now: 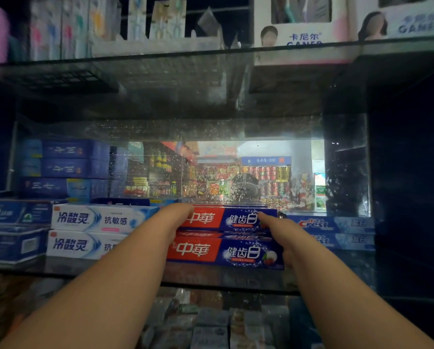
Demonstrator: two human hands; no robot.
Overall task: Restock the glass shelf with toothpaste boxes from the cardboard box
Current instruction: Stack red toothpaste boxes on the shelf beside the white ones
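Two red-and-blue toothpaste boxes are stacked at the middle of the glass shelf. My left hand grips the left end of the top red-and-blue box. My right hand rests on that box's right end, with the index finger laid across its front face. The lower red-and-blue box lies flat under it, close to the shelf's front edge. The cardboard box is out of view.
Two white-and-blue toothpaste boxes are stacked to the left, with dark blue boxes beyond them. Light blue Crest boxes lie to the right. A mirror backs the shelf. An upper glass shelf carries toothbrush packs.
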